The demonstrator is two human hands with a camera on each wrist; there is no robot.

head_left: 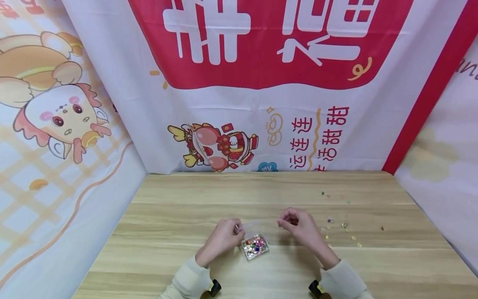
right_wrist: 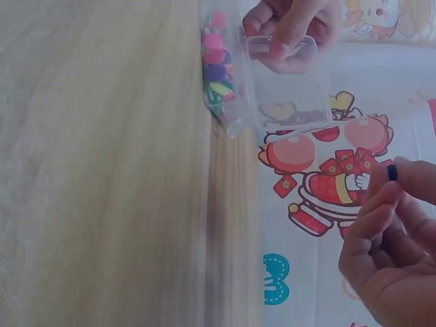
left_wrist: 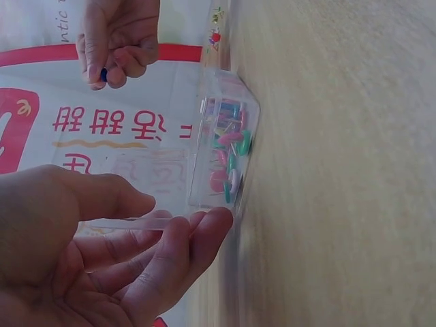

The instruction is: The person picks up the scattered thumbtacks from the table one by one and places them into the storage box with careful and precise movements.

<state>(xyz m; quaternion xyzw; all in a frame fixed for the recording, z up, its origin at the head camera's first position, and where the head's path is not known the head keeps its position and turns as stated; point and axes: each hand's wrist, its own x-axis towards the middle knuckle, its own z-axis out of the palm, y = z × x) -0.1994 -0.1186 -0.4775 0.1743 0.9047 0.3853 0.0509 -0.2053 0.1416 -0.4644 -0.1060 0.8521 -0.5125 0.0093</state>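
A small clear plastic box (head_left: 255, 247), filled with colourful thumbtacks (right_wrist: 214, 54), stands on the table with its hinged transparent lid (right_wrist: 293, 85) raised. My left hand (head_left: 225, 234) is at the left of the box, the lid's edge between thumb and fingers; its fingertips reach the box's side in the left wrist view. To the right of the box, my right hand (head_left: 301, 229) hovers above the table. Between its thumb and forefinger it pinches a dark blue thumbtack (right_wrist: 392, 172), which also shows as a dark spot in the left wrist view.
Several loose thumbtacks (head_left: 344, 225) lie scattered over the right side of the wooden table (head_left: 179, 199). Behind it hangs a printed red and white cloth (head_left: 257, 99), and patterned cloth walls close in the left and right sides.
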